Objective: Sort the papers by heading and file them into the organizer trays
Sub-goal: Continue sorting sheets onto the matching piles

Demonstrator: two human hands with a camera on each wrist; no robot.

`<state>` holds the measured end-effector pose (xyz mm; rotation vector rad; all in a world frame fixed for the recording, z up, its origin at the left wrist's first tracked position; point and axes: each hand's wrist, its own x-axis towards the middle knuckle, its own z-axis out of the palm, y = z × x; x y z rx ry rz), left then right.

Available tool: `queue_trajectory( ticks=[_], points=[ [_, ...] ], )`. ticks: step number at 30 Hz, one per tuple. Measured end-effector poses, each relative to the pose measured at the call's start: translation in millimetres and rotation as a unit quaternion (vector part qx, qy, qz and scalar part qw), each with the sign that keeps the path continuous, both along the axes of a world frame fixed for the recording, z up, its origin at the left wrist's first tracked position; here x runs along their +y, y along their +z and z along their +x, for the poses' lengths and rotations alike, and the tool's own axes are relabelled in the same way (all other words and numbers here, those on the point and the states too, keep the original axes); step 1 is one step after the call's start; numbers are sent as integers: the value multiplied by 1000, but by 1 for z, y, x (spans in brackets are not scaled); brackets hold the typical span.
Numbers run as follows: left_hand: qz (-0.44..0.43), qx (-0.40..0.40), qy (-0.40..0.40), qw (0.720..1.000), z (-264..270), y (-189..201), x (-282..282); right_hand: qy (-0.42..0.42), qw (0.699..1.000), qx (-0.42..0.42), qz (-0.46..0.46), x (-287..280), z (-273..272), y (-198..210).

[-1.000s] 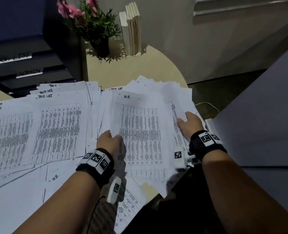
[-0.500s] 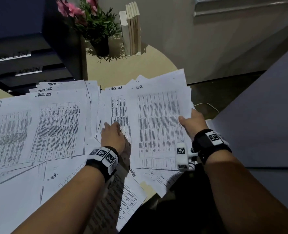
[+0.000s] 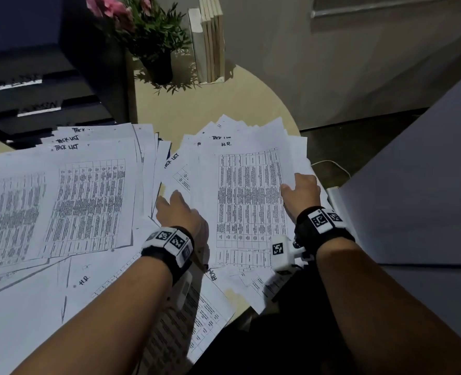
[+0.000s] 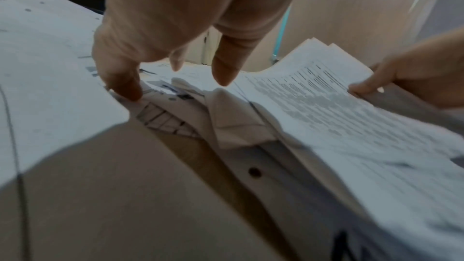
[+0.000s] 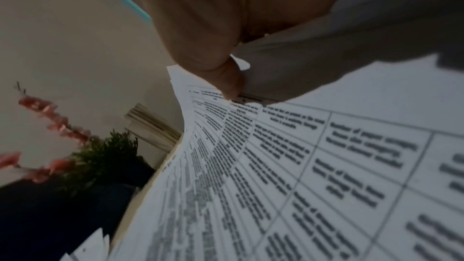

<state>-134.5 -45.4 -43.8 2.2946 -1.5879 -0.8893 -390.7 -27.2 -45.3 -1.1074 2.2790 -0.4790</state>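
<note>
Printed sheets cover the round table (image 3: 240, 104). My right hand (image 3: 295, 186) grips the right edge of a thick paper stack (image 3: 251, 201) headed H.R., thumb on top, and the left wrist view shows that edge raised (image 4: 326, 106). My left hand (image 3: 170, 201) lies beside the stack's left edge, fingers extended, one fingertip (image 4: 128, 90) touching the loose sheets beneath. A TASK LIST pile (image 3: 89, 201) and an ADMIN pile (image 3: 7, 217) lie to the left. The black organizer trays (image 3: 34, 104) stand at the back left.
A potted plant (image 3: 153, 41) with pink flowers and upright books (image 3: 210, 41) stand at the table's far edge. A large white panel (image 3: 413, 190) borders the right side. Loose sheets, one marked H.R. (image 3: 83, 280), overhang the near edge.
My right hand has shifted the H.R. stack rightward and raised its edge, uncovering a TASK LIST sheet. My left hand has slid off the stack onto the sheets to its left.
</note>
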Motion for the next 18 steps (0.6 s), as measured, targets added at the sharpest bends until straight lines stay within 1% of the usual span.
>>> queue_trajectory(
  ticks=[3,5,6,7,9,11,13,15,16,18],
  points=[
    [6,51,19,998,1,0,-14,39,996,55,55,1,2,-3],
    [23,119,44,992,-2,3,-18,69,992,76,69,0,2,-3],
    [26,139,69,988,-3,3,-20,76,992,69,67,0,3,-1],
    [29,136,86,986,-4,6,-19,83,992,63,63,-1,3,-2],
    [-12,147,105,983,-3,9,-17,102,992,44,60,-1,1,0],
    [-73,173,80,979,3,11,-16,104,994,-5,42,1,-4,-2],
    [-103,145,47,983,9,7,-18,93,994,-60,13,6,-8,-2],
    [-117,101,48,987,12,6,-22,62,992,-108,-8,7,-10,-1],
    [-141,80,40,986,12,6,-23,53,993,-109,-12,6,-10,0],
    [-209,46,-18,977,8,6,-24,39,996,-79,-16,2,-12,-2]
  ],
)
